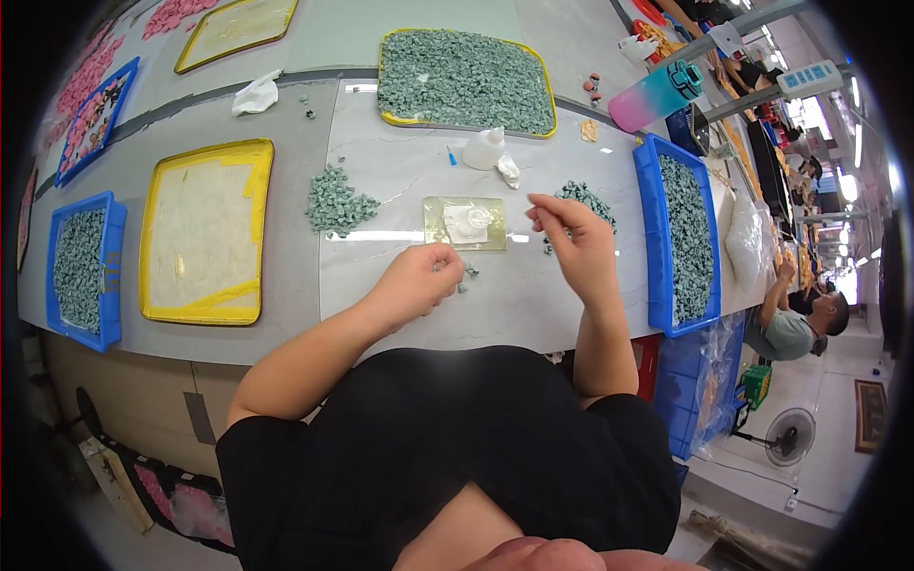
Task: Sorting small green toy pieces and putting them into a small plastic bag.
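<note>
My left hand (419, 276) is curled on the grey tabletop (533, 305), fingers closed around small green pieces (466, 274), a few of which show at its fingertips. My right hand (569, 233) hovers to the right of a small yellowish square plate (440, 228) holding a white blob of paste (467, 223). Its thumb and forefinger are pinched together; whether a piece sits between them is too small to tell. A loose heap of green pieces (337, 204) lies left of the plate, and another small heap (588, 200) lies behind my right hand.
A white squeeze bottle (484, 149) stands behind the plate. A yellow-rimmed tray (466, 78) full of green pieces sits at the back, an empty yellow tray (205, 231) at left, blue bins (687, 233) (84, 268) of green pieces on both sides. Another person (798, 324) works at far right.
</note>
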The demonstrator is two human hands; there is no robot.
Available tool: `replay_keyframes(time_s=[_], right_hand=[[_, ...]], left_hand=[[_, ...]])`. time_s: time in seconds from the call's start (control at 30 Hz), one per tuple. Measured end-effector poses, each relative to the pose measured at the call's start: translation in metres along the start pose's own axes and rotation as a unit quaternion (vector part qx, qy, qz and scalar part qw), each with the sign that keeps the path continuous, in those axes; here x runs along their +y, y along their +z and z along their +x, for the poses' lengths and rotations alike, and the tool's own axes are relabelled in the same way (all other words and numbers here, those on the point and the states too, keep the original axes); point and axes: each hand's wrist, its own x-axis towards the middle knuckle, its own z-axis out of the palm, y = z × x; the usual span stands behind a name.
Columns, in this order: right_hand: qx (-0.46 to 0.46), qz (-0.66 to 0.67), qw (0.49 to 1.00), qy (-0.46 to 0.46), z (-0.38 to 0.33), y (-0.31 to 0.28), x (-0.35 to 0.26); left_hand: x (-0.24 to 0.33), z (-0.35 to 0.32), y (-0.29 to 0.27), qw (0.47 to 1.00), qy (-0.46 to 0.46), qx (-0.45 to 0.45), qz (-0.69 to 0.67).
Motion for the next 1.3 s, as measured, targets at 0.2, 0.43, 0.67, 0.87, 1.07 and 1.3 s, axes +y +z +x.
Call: replay_keyframes(time_s=[0.2, 0.43, 0.67, 0.87, 1.07, 1.3], right_hand=[[-0.013, -0.147, 0.988, 0.052, -0.006, -0.019, 0.025], [-0.027, -0.241, 0.969, -0.048, -0.009, -0.008, 0.057], [-0.063, -0.218, 0.973, 0.034, -0.004, 0.001, 0.053], [-0.046, -0.091, 0.995, -0.007, -0.009, 0.009, 0.019], [-0.053, -0.033, 0.989, -0.135, -0.018, 0.033, -0.011], [-0.012, -0.114, 0.959, -0.259, -0.020, 0.047, -0.019]], left_hand=[[0.003, 0.003, 0.004, 0.998, -0.041, -0.054, -0.001], [0.021, 0.001, -0.006, 0.966, -0.025, -0.086, -0.242], [0.024, 0.001, -0.008, 0.962, 0.010, -0.032, -0.271], [0.014, 0.004, -0.009, 0.968, 0.023, -0.076, -0.238], [0.005, 0.007, -0.002, 0.982, 0.001, -0.060, -0.177], [0.005, -0.001, -0.013, 0.979, 0.028, -0.055, -0.194]])
